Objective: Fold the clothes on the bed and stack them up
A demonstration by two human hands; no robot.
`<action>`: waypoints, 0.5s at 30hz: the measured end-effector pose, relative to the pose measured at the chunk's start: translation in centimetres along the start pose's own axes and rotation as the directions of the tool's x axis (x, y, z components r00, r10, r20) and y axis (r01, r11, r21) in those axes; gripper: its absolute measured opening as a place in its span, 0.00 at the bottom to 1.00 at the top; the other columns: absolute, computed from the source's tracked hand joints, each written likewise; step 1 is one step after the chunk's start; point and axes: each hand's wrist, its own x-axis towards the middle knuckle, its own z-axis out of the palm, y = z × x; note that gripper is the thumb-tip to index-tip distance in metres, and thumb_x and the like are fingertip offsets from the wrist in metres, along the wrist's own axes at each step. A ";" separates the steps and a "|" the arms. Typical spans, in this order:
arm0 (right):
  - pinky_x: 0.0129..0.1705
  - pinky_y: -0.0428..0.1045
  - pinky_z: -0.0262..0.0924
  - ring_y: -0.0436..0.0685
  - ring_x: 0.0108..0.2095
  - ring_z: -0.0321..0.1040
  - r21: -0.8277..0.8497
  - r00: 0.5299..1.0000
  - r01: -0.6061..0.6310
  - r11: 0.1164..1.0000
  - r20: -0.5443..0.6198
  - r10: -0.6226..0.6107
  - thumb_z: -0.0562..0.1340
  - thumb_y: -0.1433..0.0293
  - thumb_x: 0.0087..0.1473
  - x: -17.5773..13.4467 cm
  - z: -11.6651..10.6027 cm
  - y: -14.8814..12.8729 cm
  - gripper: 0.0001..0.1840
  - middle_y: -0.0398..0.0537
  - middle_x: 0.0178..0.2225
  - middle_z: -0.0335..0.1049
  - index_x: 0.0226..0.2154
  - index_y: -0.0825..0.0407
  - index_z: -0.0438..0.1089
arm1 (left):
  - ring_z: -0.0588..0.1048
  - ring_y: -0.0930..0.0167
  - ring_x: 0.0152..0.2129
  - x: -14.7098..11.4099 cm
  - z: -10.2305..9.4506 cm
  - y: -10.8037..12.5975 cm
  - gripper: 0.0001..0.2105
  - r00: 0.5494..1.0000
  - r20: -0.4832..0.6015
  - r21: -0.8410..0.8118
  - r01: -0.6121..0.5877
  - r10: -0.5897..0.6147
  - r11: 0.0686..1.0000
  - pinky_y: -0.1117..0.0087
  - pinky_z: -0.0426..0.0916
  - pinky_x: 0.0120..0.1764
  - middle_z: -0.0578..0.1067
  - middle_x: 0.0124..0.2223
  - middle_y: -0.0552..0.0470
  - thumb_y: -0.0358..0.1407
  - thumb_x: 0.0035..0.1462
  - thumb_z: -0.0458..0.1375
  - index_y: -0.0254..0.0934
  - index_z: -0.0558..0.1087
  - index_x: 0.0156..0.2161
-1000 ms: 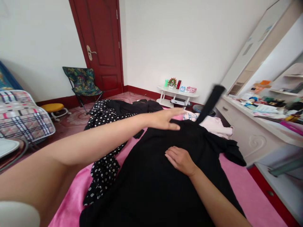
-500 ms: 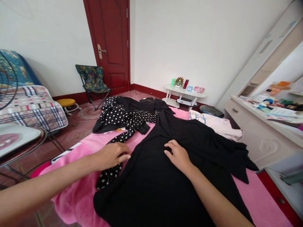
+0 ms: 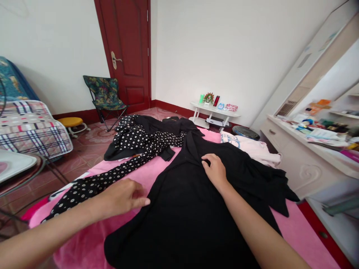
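Note:
A black long-sleeved garment (image 3: 179, 209) lies spread over the pink blanket (image 3: 157, 178) in front of me. My left hand (image 3: 125, 200) hovers by its left edge, thumb apart from the bent fingers, with nothing visible in it. My right hand (image 3: 215, 170) is at the upper part of the black garment, fingers loosely curved and thumb apart; it grips no fold that I can see. Beyond, a black-and-white dotted garment (image 3: 134, 140) lies in a heap, its long sleeve stretched toward the lower left, partly behind my left forearm.
A folded pale pink garment (image 3: 252, 149) lies at the bed's right. A white dresser (image 3: 303, 160) with clutter stands farther right. Left are a folding chair (image 3: 105, 95), a yellow stool (image 3: 71, 122) and a white-topped seat (image 3: 17, 166). A small white table (image 3: 214, 109) stands by the wall.
The dotted sleeve has swung left, away from the black garment's edge. My left hand has dropped slightly lower, and my right hand has shifted a little up and right. The view has turned slightly right.

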 end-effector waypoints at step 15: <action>0.30 0.46 0.56 0.56 0.29 0.67 0.027 0.904 -0.413 0.910 -0.107 0.413 0.50 0.64 0.54 9.8 -1.2 4.6 0.19 0.54 0.26 0.72 0.24 0.56 0.71 | 0.67 0.73 0.25 -0.2 2.8 3.6 0.18 0.984 0.131 -0.388 -0.059 0.118 0.920 0.74 0.59 0.26 0.67 0.29 0.59 0.37 0.45 0.59 0.40 0.63 0.43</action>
